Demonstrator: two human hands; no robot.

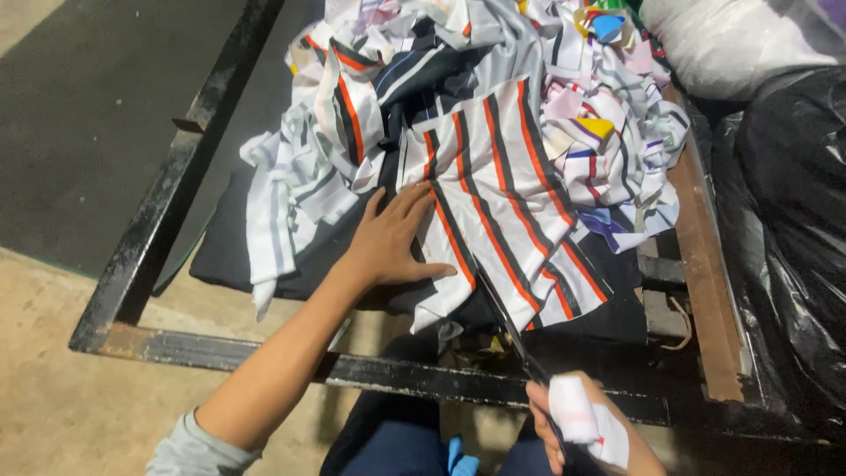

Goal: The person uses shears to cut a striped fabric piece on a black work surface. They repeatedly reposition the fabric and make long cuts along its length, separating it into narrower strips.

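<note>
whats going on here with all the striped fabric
A person is cutting cloth at a dark metal frame piled with fabric scraps. The left hand lies flat on a white piece of fabric with orange and dark stripes, pinning it down. The right hand, wrapped in white cloth, grips scissors whose blades reach under the lower edge of that striped piece. A black plastic bag sits to the right.

Dim overhead light; soft, grainy focus
</note>
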